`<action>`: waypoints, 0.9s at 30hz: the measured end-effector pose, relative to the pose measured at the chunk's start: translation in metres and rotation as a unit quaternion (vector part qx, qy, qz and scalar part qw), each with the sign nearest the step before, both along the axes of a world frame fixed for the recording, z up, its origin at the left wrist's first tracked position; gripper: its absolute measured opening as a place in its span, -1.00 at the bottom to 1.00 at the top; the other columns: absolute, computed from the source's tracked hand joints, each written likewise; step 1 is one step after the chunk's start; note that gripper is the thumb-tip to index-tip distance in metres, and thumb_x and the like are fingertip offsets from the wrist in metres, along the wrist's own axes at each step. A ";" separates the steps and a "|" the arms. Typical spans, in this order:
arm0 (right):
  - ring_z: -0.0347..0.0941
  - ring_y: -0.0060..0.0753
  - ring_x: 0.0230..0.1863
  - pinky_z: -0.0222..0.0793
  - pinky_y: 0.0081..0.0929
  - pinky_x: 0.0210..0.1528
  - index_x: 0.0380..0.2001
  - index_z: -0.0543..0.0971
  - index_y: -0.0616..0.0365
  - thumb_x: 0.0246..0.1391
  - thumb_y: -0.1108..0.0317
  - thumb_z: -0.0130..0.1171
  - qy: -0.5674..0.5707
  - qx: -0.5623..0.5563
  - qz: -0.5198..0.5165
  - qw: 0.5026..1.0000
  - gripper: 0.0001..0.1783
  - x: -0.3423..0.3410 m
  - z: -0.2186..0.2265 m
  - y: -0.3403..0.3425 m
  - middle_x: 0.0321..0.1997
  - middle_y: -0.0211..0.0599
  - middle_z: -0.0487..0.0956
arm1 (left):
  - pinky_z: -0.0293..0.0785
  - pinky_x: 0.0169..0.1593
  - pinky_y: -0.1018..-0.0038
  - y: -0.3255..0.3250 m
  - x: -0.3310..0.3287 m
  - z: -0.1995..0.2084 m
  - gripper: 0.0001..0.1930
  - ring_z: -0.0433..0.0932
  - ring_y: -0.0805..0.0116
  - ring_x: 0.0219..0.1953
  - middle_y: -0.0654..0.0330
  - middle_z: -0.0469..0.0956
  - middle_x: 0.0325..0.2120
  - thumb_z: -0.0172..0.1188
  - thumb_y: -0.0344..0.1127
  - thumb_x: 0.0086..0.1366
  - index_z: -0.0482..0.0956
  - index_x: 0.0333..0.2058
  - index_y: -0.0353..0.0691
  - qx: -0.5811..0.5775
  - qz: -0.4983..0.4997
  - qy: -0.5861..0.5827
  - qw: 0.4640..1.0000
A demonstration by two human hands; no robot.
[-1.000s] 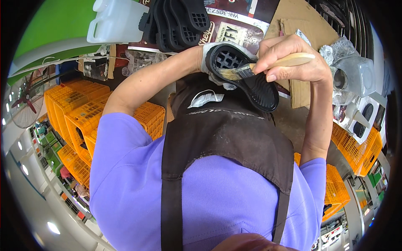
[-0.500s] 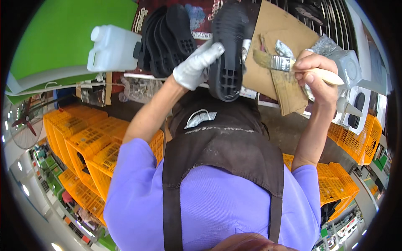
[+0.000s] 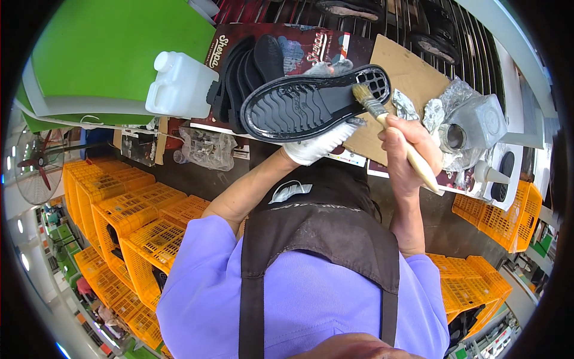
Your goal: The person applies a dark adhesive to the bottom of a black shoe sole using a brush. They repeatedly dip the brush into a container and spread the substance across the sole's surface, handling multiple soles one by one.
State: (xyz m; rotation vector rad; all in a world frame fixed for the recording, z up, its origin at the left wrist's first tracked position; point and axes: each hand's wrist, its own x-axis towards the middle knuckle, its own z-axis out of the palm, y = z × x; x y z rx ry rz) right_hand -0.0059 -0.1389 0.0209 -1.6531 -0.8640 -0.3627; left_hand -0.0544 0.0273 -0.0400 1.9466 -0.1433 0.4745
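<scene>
With our gloved left hand (image 3: 317, 146) we grip a black sole (image 3: 311, 105) (tread facing us) above the cardboard (image 3: 412, 78). Our right hand (image 3: 403, 158) is closed around a brush (image 3: 391, 134), whose bristles touch the sole's heel.

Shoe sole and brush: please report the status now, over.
Left hand, in a white glove, holds black shoe sole tread side up. Right hand holds paintbrush, bristles touching the sole's heel end. Stack of black soles behind; nothing in the way.
</scene>
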 end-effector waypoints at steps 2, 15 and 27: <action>0.49 -0.42 -0.56 0.38 -0.60 -0.51 -0.45 0.54 0.39 -0.14 0.57 0.24 0.003 0.000 0.012 1.000 -0.87 -0.002 0.005 0.004 -0.47 -0.12 0.58 | -0.07 0.27 0.33 -0.001 0.002 0.006 -0.33 0.13 0.24 0.20 0.11 0.20 0.13 0.22 -0.28 0.12 0.12 0.16 -0.25 0.129 0.006 0.014 0.991; 0.52 -0.39 -0.54 0.42 -0.58 -0.51 -0.47 0.56 0.31 -0.17 0.57 0.24 0.019 0.035 0.112 0.993 -0.89 -0.016 0.009 0.039 -0.48 -0.21 0.58 | 0.34 0.01 0.44 -0.015 -0.008 -0.018 -0.55 0.40 0.38 -0.05 0.19 0.41 -0.12 0.23 -0.24 0.11 0.35 -0.03 -0.17 -0.278 -0.160 0.065 0.945; 0.50 -0.44 -0.43 0.38 -0.57 -0.36 -0.42 0.58 0.27 -0.08 0.45 0.22 0.165 -0.074 0.321 0.930 -0.88 0.036 0.013 0.030 -0.44 -0.22 0.57 | 0.41 -0.09 0.43 -0.004 -0.018 -0.001 -0.60 0.45 0.37 -0.16 0.19 0.48 -0.23 0.27 -0.32 0.06 0.43 -0.11 -0.23 -0.127 -0.243 0.166 0.947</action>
